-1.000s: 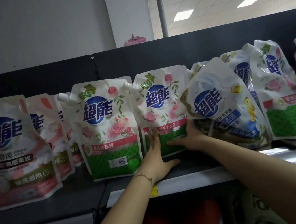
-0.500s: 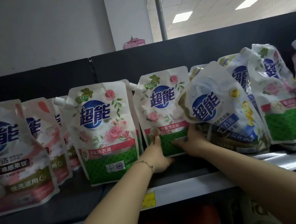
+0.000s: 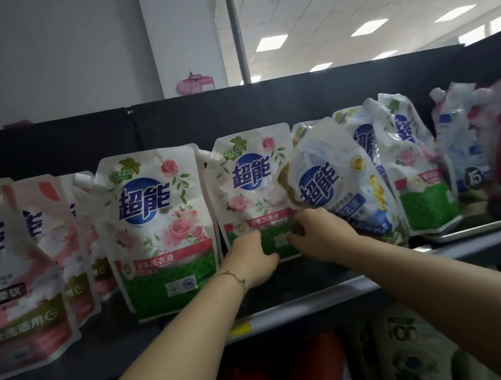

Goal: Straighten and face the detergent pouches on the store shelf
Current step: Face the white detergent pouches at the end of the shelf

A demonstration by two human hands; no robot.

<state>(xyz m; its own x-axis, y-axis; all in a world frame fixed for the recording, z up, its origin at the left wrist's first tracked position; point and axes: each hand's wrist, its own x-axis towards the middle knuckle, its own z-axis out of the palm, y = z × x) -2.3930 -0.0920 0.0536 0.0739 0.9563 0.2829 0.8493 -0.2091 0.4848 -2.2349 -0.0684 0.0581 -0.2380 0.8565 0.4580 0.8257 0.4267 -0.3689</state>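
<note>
Change: both hands have come closer together on the middle rose pouch [image 3: 252, 189]. The left hand [image 3: 253, 259] no longer points its fingers up along the pouch edge but bends them onto the green band. The right hand [image 3: 321, 237] has risen a little to the same band.
Left hand: it grips the lower left corner of the middle rose pouch, with the fingers bent over the front. A thin bracelet [image 3: 234, 277] sits on the wrist.
Right hand: its fingers are curled on the lower right part of the same pouch and hold it; the fingertips are partly hidden.
Middle rose pouch: it stands upright on the shelf [image 3: 309, 306], front side to the camera, set back from the shelf edge.
Tilted blue pouch [image 3: 329, 184]: it leans to the left and covers the right side of the middle rose pouch, just above the right hand.
Left rose pouch [image 3: 157, 229]: upright, just beside the middle one, nearer to the shelf edge.
Pink pouches [image 3: 5, 278]: they stand in a row at the far left.
Right rose pouch [image 3: 417, 184]: it stands on a metal tray [image 3: 475, 226].
Yellow tag [image 3: 240, 329]: on the shelf edge, beside the left forearm.
</note>
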